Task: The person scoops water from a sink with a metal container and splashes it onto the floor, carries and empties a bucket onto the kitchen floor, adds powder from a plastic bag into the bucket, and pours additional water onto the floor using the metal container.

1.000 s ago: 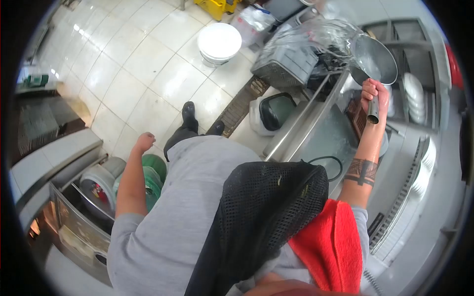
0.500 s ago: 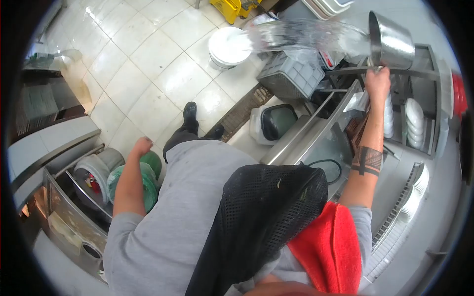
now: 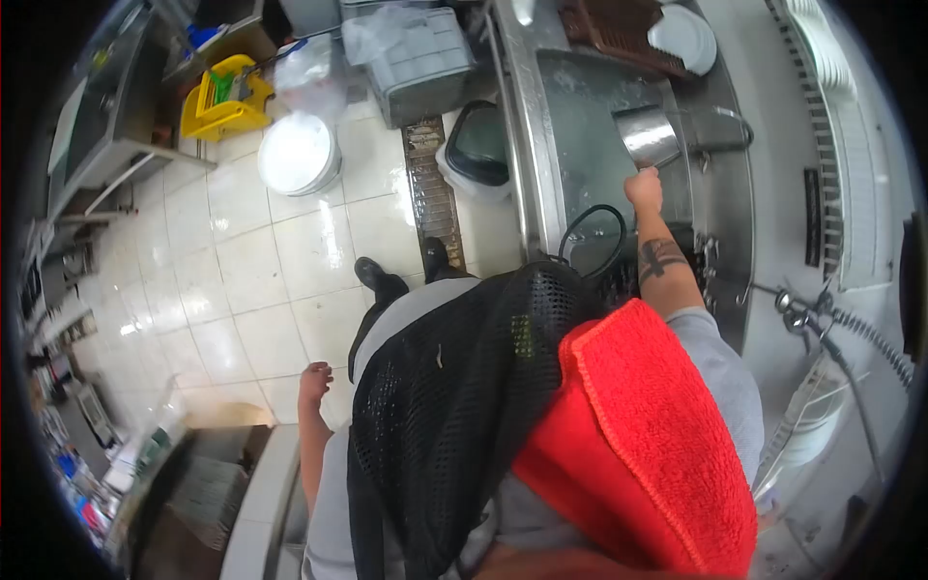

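Observation:
My right hand (image 3: 645, 190) is closed on the edge of a shiny metal pot (image 3: 646, 135), whether on its rim or a handle I cannot tell. The pot lies tilted in the sink (image 3: 590, 126), which holds cloudy water. Down at my left side, over the floor, hangs my left hand (image 3: 316, 379). Its fingers are loosely bent and apart, with nothing in them. A black hose loop (image 3: 594, 217) rests at the sink's near end. On the floor, left of the sink, stands a white bucket (image 3: 300, 155).
Beyond the bucket are a yellow mop wringer (image 3: 227, 97) and a grey crate (image 3: 418, 77). A lined bin (image 3: 478, 145) stands by the floor drain (image 3: 432, 184). A brown rack (image 3: 619, 34) with white plates (image 3: 681, 41) sits at the sink's far end. The floor tiles (image 3: 232, 261) look wet.
Water was flying from the raised pot toward the bucket; now the pot is down in the sink, still in my right hand. The view has turned, and my left hand has loosened.

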